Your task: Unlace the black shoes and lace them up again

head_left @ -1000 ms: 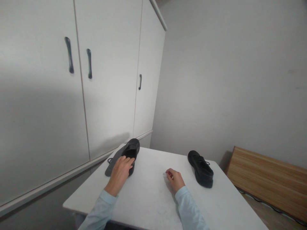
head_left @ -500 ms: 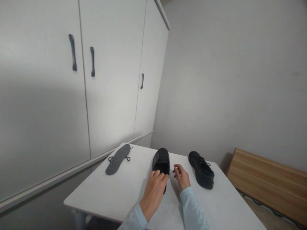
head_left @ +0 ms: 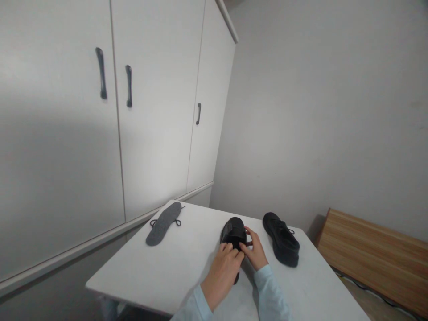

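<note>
A black shoe (head_left: 233,225) stands at the middle of the white table, toe pointing away from me. My left hand (head_left: 224,267) grips it across the opening, fingers curled over the side and hiding the heel part. At the shoe's right side, my right hand (head_left: 253,249) has its thumb at the opening and its fingers along the outer edge, closed on the shoe. A second black shoe (head_left: 281,240) with a lace bow rests to the right of my hands. Far to the left lies a grey insole (head_left: 163,224), with dark lace loops sticking out from beneath it.
The white table (head_left: 140,272) carries all of these things. Behind its left edge rises a white cabinet (head_left: 160,133) with dark handles. A wood-grain panel (head_left: 374,254) leans low on the right, near a plain grey wall (head_left: 301,111).
My right hand has closed in from beside the shoe and now holds its right side. The shoe and my left hand have shifted slightly right and nearer to me.
</note>
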A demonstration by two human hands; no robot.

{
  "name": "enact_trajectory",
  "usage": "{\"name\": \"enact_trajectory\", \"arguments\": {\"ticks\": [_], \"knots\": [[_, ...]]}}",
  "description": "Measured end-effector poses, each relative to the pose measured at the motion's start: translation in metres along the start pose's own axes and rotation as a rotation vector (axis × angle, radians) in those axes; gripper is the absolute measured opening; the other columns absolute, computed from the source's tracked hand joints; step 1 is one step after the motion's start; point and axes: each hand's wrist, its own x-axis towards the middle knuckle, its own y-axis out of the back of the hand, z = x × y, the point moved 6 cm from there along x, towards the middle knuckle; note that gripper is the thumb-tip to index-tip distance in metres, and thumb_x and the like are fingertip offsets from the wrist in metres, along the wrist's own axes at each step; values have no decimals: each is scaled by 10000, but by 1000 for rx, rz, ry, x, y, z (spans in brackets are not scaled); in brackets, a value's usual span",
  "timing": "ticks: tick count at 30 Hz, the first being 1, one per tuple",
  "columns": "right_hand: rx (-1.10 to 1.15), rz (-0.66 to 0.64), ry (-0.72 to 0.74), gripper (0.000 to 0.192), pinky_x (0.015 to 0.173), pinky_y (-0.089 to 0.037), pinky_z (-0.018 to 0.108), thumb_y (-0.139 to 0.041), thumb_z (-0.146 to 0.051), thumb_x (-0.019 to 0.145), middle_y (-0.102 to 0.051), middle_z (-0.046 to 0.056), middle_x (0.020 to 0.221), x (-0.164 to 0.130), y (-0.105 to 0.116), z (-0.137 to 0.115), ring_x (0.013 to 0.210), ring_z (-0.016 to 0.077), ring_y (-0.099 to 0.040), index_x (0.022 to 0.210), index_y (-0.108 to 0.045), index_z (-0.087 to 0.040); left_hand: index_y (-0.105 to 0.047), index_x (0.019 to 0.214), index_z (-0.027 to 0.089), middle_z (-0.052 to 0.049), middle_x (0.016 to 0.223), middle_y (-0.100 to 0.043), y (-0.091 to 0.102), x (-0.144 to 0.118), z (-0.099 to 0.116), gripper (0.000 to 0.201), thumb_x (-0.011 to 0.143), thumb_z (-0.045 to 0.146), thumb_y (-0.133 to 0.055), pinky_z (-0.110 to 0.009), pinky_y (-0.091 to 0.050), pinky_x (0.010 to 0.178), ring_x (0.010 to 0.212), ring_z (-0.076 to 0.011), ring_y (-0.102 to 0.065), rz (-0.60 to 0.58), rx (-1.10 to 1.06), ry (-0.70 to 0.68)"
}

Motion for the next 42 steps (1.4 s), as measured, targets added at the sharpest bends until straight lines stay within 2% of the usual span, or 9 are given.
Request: {"name": "enact_trajectory", "arguments": {"ticks": [3,6,9,14,21,27,31,35,42], "knots": [[1,-4,-3,538,747,-533,335,-558,-234,672,-536,87,1089,0,0,2,1031,236,-538,1204,-494,-194,-531,1163,223,-71,1046,-608,13,-3,-8,436,753,286,-666,-384,-400,885,1020,-247,-486,0,-136,-29],[-4,2,-14,528,750,-532,336,-547,-224,692,-524,101,1102,-1,0,3,972,226,-559,1213,-479,-174,-492,1207,260,-44,1094,-585,30,-8,-30,421,807,331,-604,-311,-406,902,1038,-191,-498,32,-269,-28],[-26,2,-38,528,732,-535,348,-549,-219,700,-522,102,1102,-2,0,5,803,190,-593,1221,-472,-181,-490,1213,231,-67,1080,-589,44,-16,-78,339,898,348,-443,-326,-402,906,1029,-194,-519,56,-164,136],[-39,-5,-31,527,737,-531,348,-548,-221,702,-516,107,1101,-2,0,4,773,184,-589,1221,-471,-175,-516,1197,146,-135,1109,-578,54,-44,-171,389,840,302,-530,-360,-394,899,1055,-254,-522,-71,224,465],[-48,3,-40,517,730,-532,352,-548,-223,702,-526,92,1087,-2,0,4,708,163,-584,1212,-478,-192,-503,1206,199,-155,1181,-529,52,-91,-235,406,819,323,-516,-469,-385,853,1088,-331,-491,-162,402,795],[-49,2,-48,526,728,-529,348,-539,-224,699,-522,101,1091,-2,0,5,753,176,-587,1219,-478,-180,-486,1203,211,-139,1170,-565,37,-92,-239,342,869,205,-417,-395,-449,779,1017,-272,-565,-207,321,717],[-46,18,-31,520,729,-531,340,-540,-227,690,-532,98,1081,-1,1,3,875,209,-587,1207,-493,-192,-524,1142,191,-138,997,-641,37,-85,-229,323,884,133,-337,-357,-469,730,899,-244,-628,-213,374,675],[-65,24,-38,520,694,-532,330,-533,-242,678,-546,96,1068,-1,2,0,817,197,-601,1193,-503,-183,-519,1139,151,-149,857,-653,45,-76,-217,352,891,108,-273,-369,-481,672,807,-267,-653,-164,484,643],[-210,-28,-196,563,586,-483,307,-462,-257,726,-609,-12,639,-4,3,4,514,168,-560,1283,-429,-179,-500,1131,158,-137,874,-635,64,-62,-200,332,868,94,-307,-350,-480,669,855,-259,-622,-73,480,597]]}}
